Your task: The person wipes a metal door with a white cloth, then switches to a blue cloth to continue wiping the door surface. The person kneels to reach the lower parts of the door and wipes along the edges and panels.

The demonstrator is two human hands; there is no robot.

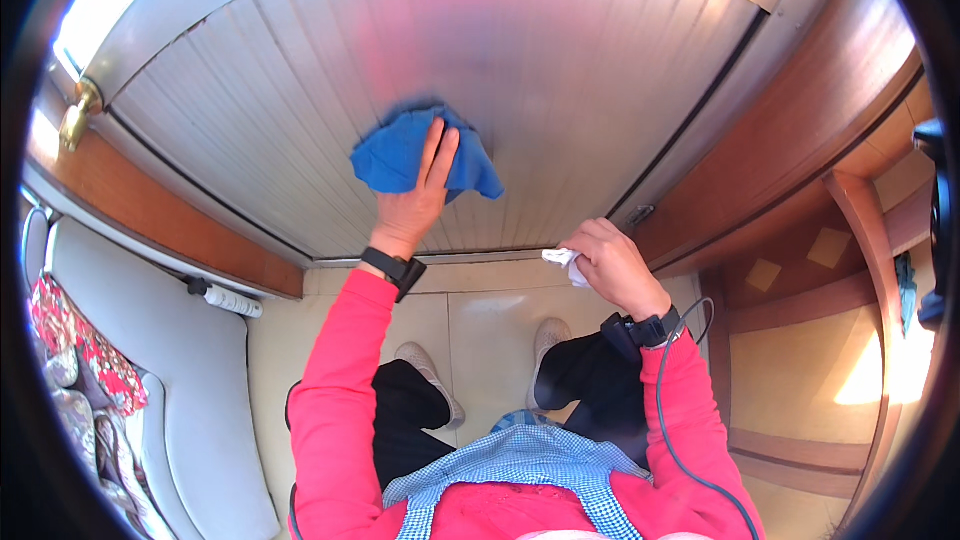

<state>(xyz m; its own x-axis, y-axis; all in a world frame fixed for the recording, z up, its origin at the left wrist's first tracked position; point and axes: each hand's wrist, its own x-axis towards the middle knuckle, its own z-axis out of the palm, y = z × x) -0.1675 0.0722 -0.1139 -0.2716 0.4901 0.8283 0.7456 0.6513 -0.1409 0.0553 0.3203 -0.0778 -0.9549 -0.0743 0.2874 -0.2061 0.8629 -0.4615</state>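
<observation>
My left hand presses a blue cloth against the ribbed metal door panel. Two fingers lie extended over the cloth; the others are hidden in its folds. To the right and lower, my right hand is closed around a crumpled white cloth or tissue, part of which sticks out past the fingers. That hand is in front of the door's lower right corner, near a small metal fitting.
A brass door handle juts out at the upper left. Wooden door frame borders the right side, with a wooden shelf unit beyond. At left stands a grey padded seat with patterned fabric. A cable hangs along my right arm.
</observation>
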